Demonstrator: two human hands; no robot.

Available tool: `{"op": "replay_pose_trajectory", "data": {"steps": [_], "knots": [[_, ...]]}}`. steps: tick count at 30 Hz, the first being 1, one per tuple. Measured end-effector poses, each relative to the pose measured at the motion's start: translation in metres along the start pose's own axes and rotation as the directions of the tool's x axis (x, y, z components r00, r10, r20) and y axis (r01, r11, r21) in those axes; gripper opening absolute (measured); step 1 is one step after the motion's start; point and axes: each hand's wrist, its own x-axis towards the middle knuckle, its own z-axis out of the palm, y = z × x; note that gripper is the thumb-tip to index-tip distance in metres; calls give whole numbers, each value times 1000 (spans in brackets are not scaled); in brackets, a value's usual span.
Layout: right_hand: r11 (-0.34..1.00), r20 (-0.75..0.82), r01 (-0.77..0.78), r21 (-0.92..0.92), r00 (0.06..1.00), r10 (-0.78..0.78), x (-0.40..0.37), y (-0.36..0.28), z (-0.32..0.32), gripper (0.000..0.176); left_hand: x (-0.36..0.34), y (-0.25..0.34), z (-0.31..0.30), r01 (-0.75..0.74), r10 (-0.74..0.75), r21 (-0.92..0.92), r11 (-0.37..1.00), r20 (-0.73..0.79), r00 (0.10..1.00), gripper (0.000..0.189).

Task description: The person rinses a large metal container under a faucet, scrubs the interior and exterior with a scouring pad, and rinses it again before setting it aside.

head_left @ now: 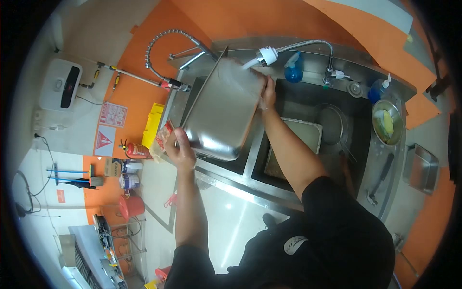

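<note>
A large, deep stainless steel pan (pixel 224 111) is held tilted over the left sink basin. My left hand (pixel 180 151) grips its near left edge, thumb up. At the opposite, right edge, my right hand (pixel 268 95) is closed on the rim and looks wet. Water from the white tap head (pixel 267 56) runs onto the pan's upper part, where the splash is blurred. Beside my left hand lies a red-and-white plastic packet (pixel 162 136). Under my right forearm, a rectangular tray (pixel 315 129) of cloudy water sits in the right basin.
A round strainer (pixel 344 123) is in the right basin. Blue soap bottles (pixel 293 72) stand behind it. A bowl (pixel 398 108) with sponges and a small steel pan (pixel 423 168) are at the right. A coiled spray hose (pixel 149 55) rises at the back left.
</note>
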Motion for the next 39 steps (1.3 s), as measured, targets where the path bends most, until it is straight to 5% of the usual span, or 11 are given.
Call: {"op": "replay_pose_trajectory", "data": {"steps": [3, 7, 8, 13, 17, 22, 25, 28, 31, 33, 39], "knots": [[965, -51, 61, -255, 996, -77, -3, 5, 5, 43, 9, 47, -14, 210, -238, 139, 968, 233, 943, 40], [972, -56, -19, -234, 998, 6, -18, 12, 14, 39, 14, 30, -25, 362, -448, 265, 893, 458, 768, 35], [884, 95, 110, -453, 993, -75, -24, 15, 15, 38, 15, 30, -23, 408, -541, 359, 839, 478, 692, 34], [603, 412, 401, -690, 902, -128, -40, 19, 50, 30, 18, 20, 3, 247, -382, 632, 735, 84, 920, 58], [874, 62, -44, -484, 994, 84, -9, 14, 77, 26, 32, 20, -5, 347, -407, 539, 767, -8, 913, 57], [986, 99, -165, -24, 981, 167, 4, -9, 79, 29, 53, -1, -4, 442, -431, 508, 740, -148, 890, 60], [971, 6, -192, -142, 981, 194, 1, -12, 61, 25, 50, -4, 10, 433, -387, 387, 814, -193, 902, 67], [668, -118, -123, -734, 992, 53, -39, -6, 51, 24, 46, 7, 18, 459, -420, 364, 810, -185, 888, 63], [468, 90, 71, -881, 996, 18, -63, 8, 63, 30, 43, 8, 30, 541, -513, 380, 750, -181, 839, 58], [463, 490, 490, -739, 862, -130, -56, 29, 65, 35, 35, -2, 31, 578, -545, 352, 736, -199, 815, 57], [562, 264, 105, -820, 941, 210, 10, 16, 31, 41, -6, -45, 1, 403, -403, 88, 911, -18, 915, 54]]}}
